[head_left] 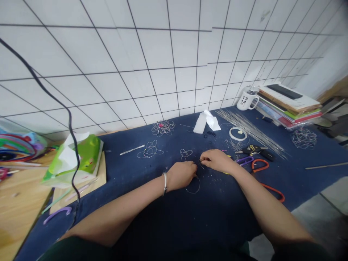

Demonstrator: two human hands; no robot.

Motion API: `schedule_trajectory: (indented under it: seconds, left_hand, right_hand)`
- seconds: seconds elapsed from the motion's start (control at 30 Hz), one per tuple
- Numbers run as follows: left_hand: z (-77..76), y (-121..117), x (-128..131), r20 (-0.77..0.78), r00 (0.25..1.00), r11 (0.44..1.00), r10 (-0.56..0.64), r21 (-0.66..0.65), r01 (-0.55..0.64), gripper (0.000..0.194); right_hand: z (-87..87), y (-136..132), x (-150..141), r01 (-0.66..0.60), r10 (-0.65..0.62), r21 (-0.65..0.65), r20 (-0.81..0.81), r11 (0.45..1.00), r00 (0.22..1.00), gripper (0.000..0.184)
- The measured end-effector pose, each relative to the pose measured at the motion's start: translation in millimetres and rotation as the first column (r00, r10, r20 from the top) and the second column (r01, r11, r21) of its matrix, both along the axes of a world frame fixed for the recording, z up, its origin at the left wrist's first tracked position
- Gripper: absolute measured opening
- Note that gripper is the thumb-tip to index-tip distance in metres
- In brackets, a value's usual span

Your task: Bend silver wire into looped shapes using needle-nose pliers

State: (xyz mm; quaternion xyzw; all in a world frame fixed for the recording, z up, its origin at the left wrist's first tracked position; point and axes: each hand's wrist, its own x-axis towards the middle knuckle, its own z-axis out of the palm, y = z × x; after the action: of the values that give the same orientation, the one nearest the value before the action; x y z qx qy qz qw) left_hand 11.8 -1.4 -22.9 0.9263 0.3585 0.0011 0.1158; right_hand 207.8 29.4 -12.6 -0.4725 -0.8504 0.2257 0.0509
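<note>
My left hand [182,174], with a silver bangle at the wrist, is closed on a thin looped wire [193,192]. One loop hangs below the fingers and a bent wire shape [186,153] shows just above them. Close by on the right, my right hand [216,160] pinches at a short bit of wire [201,165]; whether it joins the left hand's loop I cannot make out. Beyond my hands lie a flower-shaped wire piece [150,149] and a fuller wire flower with a red centre [163,127].
Right of my hands are orange-handled scissors [260,165], black pliers [252,149], a wire coil [238,133] and a bundle of straight wires [250,130]. A mug [247,101] and stacked books [289,107] stand far right. Left sits a green tissue pack [91,154] near a hanging black cable [71,127].
</note>
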Motion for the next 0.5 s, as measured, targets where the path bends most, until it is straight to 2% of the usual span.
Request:
schedule_trajectory:
  seconds: [0.1, 0.27, 0.4, 0.5]
  left_hand:
    - [4.7, -2.0, -0.4, -0.014, 1.0, 1.0, -0.005, -0.002, 0.005, 0.02]
    - [12.7, 0.7, -2.6, 0.037, 0.997, 0.99, 0.073, -0.122, -0.068, 0.017]
    - [14.5, 8.4, -4.5, 0.248, 0.951, 0.958, 0.186, -0.263, -0.118, 0.011]
    - [13.9, 14.5, -6.1, 0.399, 0.869, 0.882, 0.292, -0.464, -0.084, 0.01]
  right_hand:
    - [-1.5, -0.1, -0.2, -0.01, 0.01, -0.002, 0.001, 1.0, 1.0, 0.016]
    - [1.2, -0.3, -1.2, 0.003, -0.002, 0.027, -0.006, 1.0, 1.0, 0.016]
    - [4.0, -1.8, -2.2, 0.041, -0.04, 0.019, -0.072, 0.999, 0.997, 0.016]
    - [5.0, -3.5, -2.9, 0.101, -0.101, -0.007, -0.155, 0.995, 0.983, 0.017]
